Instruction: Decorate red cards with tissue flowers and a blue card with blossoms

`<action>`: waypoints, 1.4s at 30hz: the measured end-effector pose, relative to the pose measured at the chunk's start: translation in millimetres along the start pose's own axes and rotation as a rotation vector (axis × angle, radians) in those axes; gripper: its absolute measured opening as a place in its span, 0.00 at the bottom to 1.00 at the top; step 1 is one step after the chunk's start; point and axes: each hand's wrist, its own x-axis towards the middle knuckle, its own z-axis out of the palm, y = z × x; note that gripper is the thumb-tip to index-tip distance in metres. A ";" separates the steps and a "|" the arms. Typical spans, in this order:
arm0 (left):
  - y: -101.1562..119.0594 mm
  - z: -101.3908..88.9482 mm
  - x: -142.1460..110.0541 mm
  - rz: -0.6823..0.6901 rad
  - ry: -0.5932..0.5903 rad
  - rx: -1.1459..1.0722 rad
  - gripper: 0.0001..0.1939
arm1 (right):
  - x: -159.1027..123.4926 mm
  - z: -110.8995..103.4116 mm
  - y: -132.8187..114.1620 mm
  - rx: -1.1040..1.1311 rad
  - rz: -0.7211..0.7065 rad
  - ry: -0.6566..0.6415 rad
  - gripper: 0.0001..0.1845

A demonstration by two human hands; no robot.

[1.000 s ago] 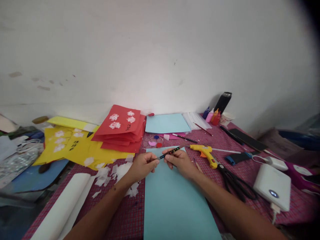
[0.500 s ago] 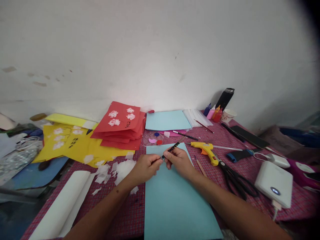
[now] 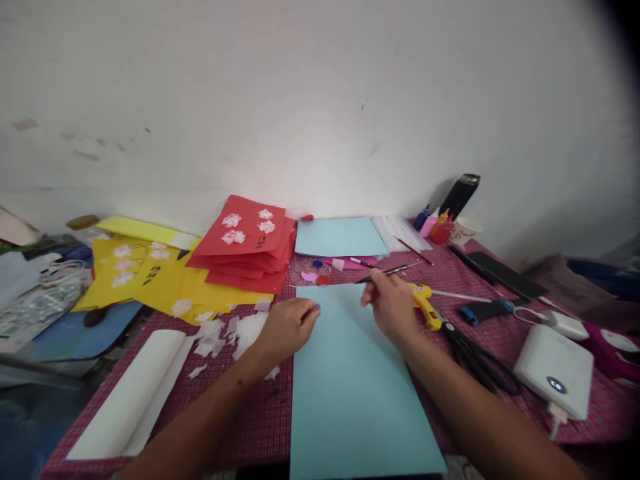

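Note:
My left hand (image 3: 290, 328) is closed over the left edge of a light blue sheet (image 3: 355, 393), with the small dark end of what looks like a pen cap (image 3: 317, 308) showing at its fingertips. Above the sheet's upper right part, my right hand (image 3: 393, 308) pinches a slim black pen (image 3: 369, 278). The pen lies nearly level, its dark tip pointing left; fingers cover part of its barrel. The two hands are apart. A yellow glue gun (image 3: 426, 308) sits just right of my right hand, partly hidden by it.
Red cards (image 3: 245, 233) with pink-white flowers are stacked at back left, beside yellow sheets (image 3: 135, 270). Torn white paper scraps (image 3: 213, 337) and a white roll (image 3: 130, 393) lie left. Black scissors (image 3: 477, 360), a white power bank (image 3: 555, 373) and paint bottles (image 3: 440, 228) are right.
My hands, which met on the black pen, have separated. The right hand has moved right and up with the pen; the left stays closed near its place. The view has shifted slightly.

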 end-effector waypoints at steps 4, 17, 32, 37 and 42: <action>-7.3 0.9 0.6 -0.053 0.055 -0.015 0.11 | 14.3 -11.0 -9.5 0.145 0.054 -0.002 0.15; -33.2 -18.4 8.1 -0.125 -0.062 0.152 0.14 | 6.1 -11.1 3.9 -0.227 0.027 -0.279 0.12; -49.2 -25.5 7.3 0.035 -0.320 -0.151 0.13 | 1.7 -13.7 17.7 -0.653 -0.044 -0.528 0.09; -49.8 -25.7 7.7 0.041 -0.311 -0.156 0.13 | -3.2 -14.4 8.0 -0.739 -0.141 -0.517 0.09; -50.9 -25.3 8.6 0.030 -0.300 -0.183 0.13 | -14.9 -26.7 -4.6 -0.823 -0.104 -0.427 0.10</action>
